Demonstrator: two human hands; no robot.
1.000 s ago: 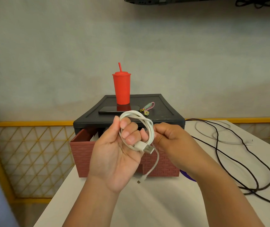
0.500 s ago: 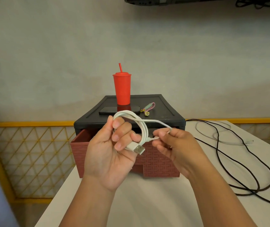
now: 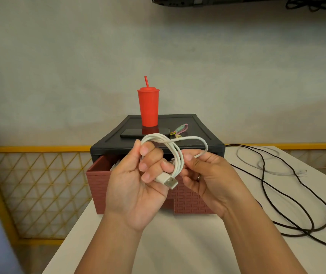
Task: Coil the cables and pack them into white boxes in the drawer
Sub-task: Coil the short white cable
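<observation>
While you held the white cable [image 3: 175, 155] up in front of the drawer [image 3: 98, 182], most of it was already gathered into loops, so the first coil looked close to finished. Your left hand [image 3: 136, 186] had its fingers curled through the loops, closed around the bundle, with the USB plug [image 3: 170, 181] jutting out toward 4 o'clock from your knuckles. Your right hand [image 3: 207, 175] pinched the last free strand between thumb and fingertips at 3 o'clock of the bundle, and that strand arched over from the top of the coil. I judged the tail end had yet to be wrapped or tucked in.

Behind the bundle, at 12 o'clock, the drawer stood pulled out of its dark cabinet [image 3: 158, 144]. White edges showed inside it, likely the boxes, but your hands hid most of them, so I could not tell whether anything was packed.

Farther out, at 3 o'clock on the table [image 3: 178, 250], a black cable [image 3: 304, 204] and a thin pale cable [image 3: 261, 165] lay loose and uncoiled. Most of the job was therefore left. A red cup [image 3: 148, 107] and a phone [image 3: 136, 133] sat on the cabinet.
</observation>
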